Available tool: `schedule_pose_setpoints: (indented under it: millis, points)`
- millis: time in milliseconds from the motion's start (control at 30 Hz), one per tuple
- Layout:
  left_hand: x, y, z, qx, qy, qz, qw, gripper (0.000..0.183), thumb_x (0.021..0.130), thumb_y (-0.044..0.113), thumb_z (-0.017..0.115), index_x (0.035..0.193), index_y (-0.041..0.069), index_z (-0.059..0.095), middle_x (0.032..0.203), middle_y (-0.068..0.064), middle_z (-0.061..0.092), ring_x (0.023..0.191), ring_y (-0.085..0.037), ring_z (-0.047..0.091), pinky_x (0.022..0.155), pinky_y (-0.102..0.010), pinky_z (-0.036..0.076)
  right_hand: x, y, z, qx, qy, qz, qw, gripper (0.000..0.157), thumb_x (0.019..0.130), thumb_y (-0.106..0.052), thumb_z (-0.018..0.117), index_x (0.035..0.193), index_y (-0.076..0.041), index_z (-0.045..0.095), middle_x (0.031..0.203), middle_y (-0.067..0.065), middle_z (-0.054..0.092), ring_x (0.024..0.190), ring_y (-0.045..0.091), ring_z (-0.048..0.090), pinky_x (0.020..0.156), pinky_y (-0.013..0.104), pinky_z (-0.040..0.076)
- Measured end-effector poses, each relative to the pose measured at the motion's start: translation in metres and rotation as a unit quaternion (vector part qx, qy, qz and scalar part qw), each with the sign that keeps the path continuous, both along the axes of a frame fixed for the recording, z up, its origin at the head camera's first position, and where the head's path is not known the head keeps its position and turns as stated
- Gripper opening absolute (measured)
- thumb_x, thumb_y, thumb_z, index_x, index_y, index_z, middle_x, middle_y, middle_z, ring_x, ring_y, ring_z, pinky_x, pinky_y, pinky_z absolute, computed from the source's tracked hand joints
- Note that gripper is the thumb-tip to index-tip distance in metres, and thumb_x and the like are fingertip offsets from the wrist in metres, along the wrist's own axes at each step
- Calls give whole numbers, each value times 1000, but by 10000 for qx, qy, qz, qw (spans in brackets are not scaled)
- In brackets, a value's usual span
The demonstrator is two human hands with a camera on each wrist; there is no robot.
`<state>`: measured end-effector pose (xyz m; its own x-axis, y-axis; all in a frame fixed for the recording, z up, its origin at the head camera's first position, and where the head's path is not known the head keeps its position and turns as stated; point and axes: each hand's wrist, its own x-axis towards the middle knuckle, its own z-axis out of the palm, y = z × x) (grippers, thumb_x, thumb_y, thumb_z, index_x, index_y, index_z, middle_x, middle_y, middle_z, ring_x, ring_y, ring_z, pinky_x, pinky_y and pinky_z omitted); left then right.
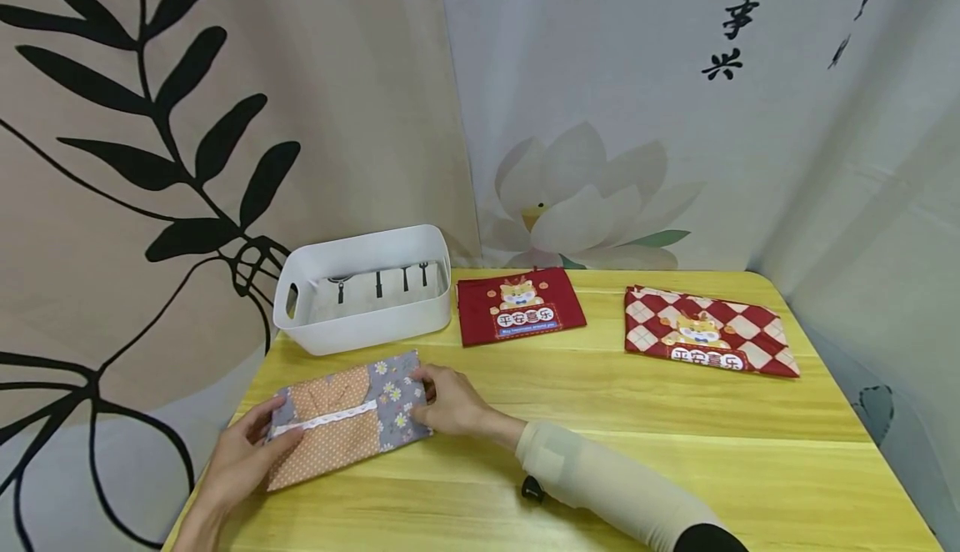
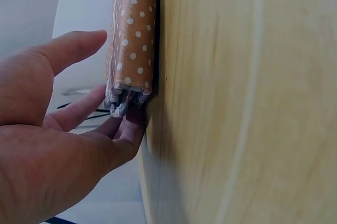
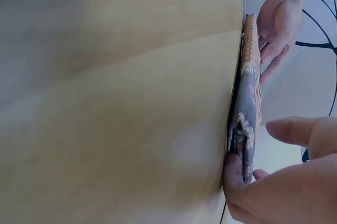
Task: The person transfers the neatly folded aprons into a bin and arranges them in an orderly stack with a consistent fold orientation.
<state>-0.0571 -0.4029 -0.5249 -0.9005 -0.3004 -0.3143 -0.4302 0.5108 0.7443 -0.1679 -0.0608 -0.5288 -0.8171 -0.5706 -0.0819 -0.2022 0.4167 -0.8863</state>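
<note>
A folded cloth piece, orange with white dots, grey daisy-print ends and a white lace strip, lies flat on the table. At its left end is my left hand, the thumb reaching over the top face. In the left wrist view, the left fingers touch the folded end while the thumb stands apart from it. My right hand is at the daisy-print right end. In the right wrist view, its fingers touch that end, thumb raised off the cloth. The undersides of both ends are hidden.
Behind the cloth stands a white plastic basket with printed utensil shapes inside. A dark red folded cloth lies right of it, and a red-and-white checked one farther right. All rest on a yellow wooden table against curtains.
</note>
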Motion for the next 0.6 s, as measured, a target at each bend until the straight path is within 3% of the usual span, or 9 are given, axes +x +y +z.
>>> schedule_pose_setpoints:
  millis: [233,500,600]
  points:
    - [2,1,1,-82,-3,-85,9999,93,107,43,80,177,5,33,175,-35,41,163,-44,44,89,8,34,0,-1,1,-25,-38,-42,10000,59,91,-5,85,148,-2,69,113,11,76,100,15,67,82,23,57]
    - [1,1,4,101,-73,-102,9999,94,107,42,80,178,5,30,179,-36,34,167,-50,38,87,7,34,0,1,-1,50,339,-44,9994,56,94,-11,82,148,-4,70,135,12,76,113,15,67,102,33,60]
    - [1,1,3,157,-94,-86,9998,94,107,41,80,178,5,30,180,-36,32,167,-52,37,86,5,36,-1,1,1,139,326,-122,9993,56,94,-12,83,148,-5,70,137,13,76,114,17,68,103,34,60]
